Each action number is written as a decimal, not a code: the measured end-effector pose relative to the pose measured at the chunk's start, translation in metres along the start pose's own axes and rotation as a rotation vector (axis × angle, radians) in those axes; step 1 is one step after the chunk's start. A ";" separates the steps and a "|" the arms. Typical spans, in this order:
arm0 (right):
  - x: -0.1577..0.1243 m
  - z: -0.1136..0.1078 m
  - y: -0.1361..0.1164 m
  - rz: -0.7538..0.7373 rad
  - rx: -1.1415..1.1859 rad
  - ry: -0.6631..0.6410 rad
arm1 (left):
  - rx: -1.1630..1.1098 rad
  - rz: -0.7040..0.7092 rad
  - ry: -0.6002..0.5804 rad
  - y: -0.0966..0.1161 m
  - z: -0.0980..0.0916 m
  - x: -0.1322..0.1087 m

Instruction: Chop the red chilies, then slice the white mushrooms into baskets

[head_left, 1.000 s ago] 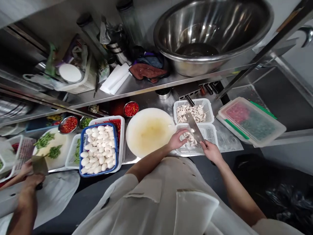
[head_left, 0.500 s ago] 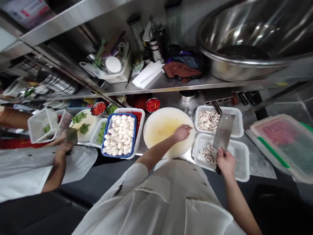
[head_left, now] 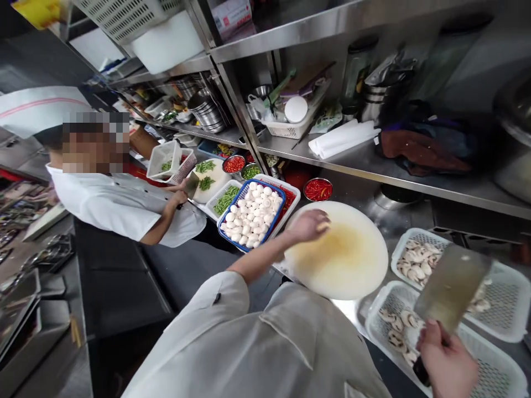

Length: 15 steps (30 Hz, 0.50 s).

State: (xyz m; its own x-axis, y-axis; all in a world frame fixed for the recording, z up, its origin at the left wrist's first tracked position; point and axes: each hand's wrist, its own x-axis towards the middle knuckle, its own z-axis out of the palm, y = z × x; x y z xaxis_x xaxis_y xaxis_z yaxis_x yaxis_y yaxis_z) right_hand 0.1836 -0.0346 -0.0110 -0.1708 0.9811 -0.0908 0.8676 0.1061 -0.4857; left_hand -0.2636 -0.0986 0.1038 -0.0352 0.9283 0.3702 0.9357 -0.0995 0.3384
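My right hand (head_left: 450, 362) is closed round the handle of a cleaver (head_left: 452, 287), its broad blade tilted up over two white baskets. The nearer basket (head_left: 493, 362) holds a few sliced mushrooms (head_left: 396, 334); more slices (head_left: 417, 262) fill the left of the farther basket (head_left: 508, 301). Over the left part of the round white cutting board (head_left: 365, 265) is my left hand (head_left: 310, 225), slightly blurred, its fingers loosely apart with nothing visible in them. Left of that hand, whole white mushrooms (head_left: 253, 213) fill a blue-rimmed basket (head_left: 271, 229).
A co-worker (head_left: 116, 193) at the left holds a cleaver by a board (head_left: 215, 185) with green pieces. Red chillies fill a bowl (head_left: 318, 190) behind my board. A steel shelf (head_left: 456, 188) with rolled white cloth (head_left: 344, 138) and a brown cloth (head_left: 418, 152) overhangs the counter.
My view has swung left, bringing the co-worker fully in. My left hand has moved from the board's right side to its left edge. The cleaver stays in my right hand over the baskets.
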 end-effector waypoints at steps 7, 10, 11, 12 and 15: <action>-0.004 0.017 -0.092 -0.046 -0.022 -0.234 | 0.435 -0.675 -0.126 -0.164 -0.106 -0.051; -0.001 0.025 -0.117 -0.126 -0.097 -0.352 | 0.436 -0.639 -0.113 -0.175 -0.092 -0.078; 0.000 0.027 -0.122 -0.146 -0.125 -0.378 | 0.426 -0.600 -0.077 -0.174 -0.085 -0.086; 0.002 0.029 -0.126 -0.165 -0.150 -0.399 | 0.415 -0.562 -0.042 -0.172 -0.080 -0.092; 0.008 0.032 -0.132 -0.209 -0.199 -0.429 | 0.421 -0.538 0.022 -0.170 -0.072 -0.102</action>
State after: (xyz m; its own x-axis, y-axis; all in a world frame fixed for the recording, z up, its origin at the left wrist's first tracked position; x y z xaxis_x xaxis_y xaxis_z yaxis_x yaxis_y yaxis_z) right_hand 0.0533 -0.0463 0.0244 -0.4900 0.7855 -0.3780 0.8593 0.3624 -0.3609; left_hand -0.4441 -0.2017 0.0710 -0.5367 0.8016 0.2635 0.8426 0.5258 0.1165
